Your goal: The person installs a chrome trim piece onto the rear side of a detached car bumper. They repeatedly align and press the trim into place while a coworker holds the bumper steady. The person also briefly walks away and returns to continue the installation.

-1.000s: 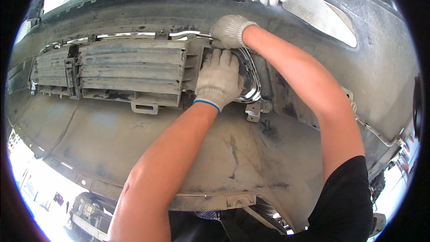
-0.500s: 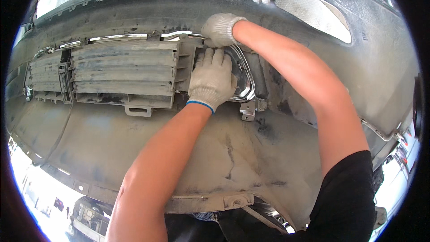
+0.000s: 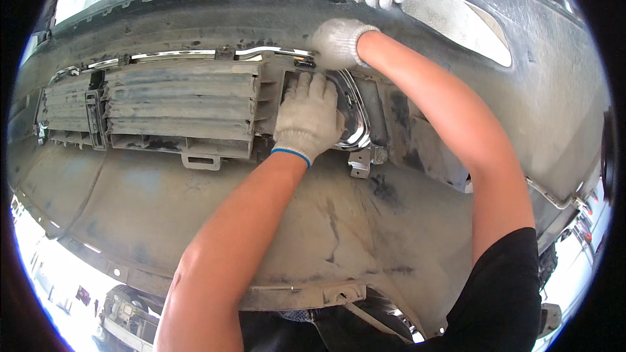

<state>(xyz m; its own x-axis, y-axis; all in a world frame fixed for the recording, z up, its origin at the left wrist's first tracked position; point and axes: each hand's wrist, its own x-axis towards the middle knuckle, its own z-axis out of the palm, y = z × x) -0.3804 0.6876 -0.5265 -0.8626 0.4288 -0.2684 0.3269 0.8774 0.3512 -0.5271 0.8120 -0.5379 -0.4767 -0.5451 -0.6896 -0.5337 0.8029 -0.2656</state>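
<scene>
On the dusty grey-brown bumper shell [image 3: 215, 208], a thin shiny chrome strip [image 3: 175, 55] runs lengthwise leftward from my nearer, beige-gloved right hand [image 3: 340, 44], whose grip I can't tell; my beige-gloved left hand [image 3: 306, 109] lies flat, fingers extended, over a black chrome-edged frame [image 3: 356, 105].

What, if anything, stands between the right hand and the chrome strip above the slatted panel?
Nothing visible does. The right hand is at the right end of the chrome strip; whether they touch is hidden. The left hand lies lower, beside the slatted panel, out of that path.
</scene>
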